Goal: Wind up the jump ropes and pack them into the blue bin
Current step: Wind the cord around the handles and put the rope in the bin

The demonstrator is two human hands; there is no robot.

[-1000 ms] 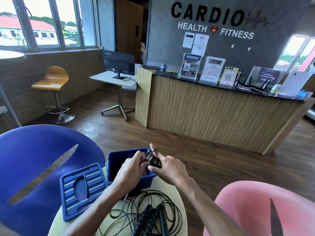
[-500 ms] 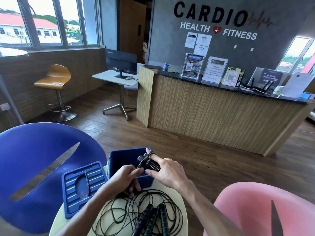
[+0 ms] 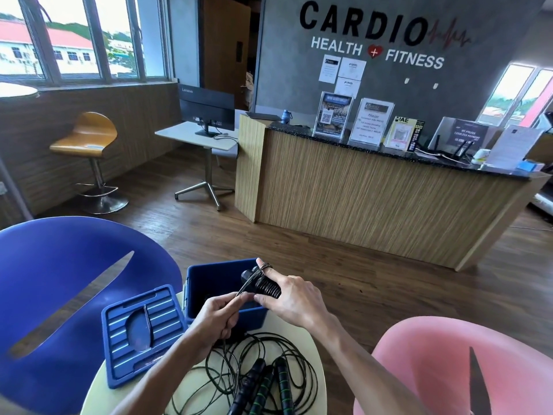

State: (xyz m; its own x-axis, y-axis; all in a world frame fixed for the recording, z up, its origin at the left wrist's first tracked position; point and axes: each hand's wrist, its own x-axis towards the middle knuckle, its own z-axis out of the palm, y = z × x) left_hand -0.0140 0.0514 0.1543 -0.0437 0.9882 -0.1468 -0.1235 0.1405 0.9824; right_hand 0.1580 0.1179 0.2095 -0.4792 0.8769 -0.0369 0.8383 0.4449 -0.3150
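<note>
**Rope half wound above the bin**

Nearest, on the pale round worktop (image 3: pixel 299 330): loose black cord loops (image 3: pixel 263 363) and three ribbed handles (image 3: pixel 263 387), long axes running away from the body. Further out, left hand (image 3: pixel 217 320) pinching a taut strand. Right hand (image 3: pixel 294 301), fingers curled round the wound handles (image 3: pixel 263 284), coil pointing up-left over the open blue bin (image 3: pixel 209 283). Ridged blue lid (image 3: pixel 140 333) flat alongside.

At our small round table (image 3: pixel 302 330), the bin (image 3: pixel 209 283) sits at the far edge, its lid (image 3: pixel 143 333) just left of it at the left edge. Loose jump ropes (image 3: pixel 263 375) lie at the near edge. Chairs flank us, the reception counter (image 3: pixel 374 205) beyond.
</note>
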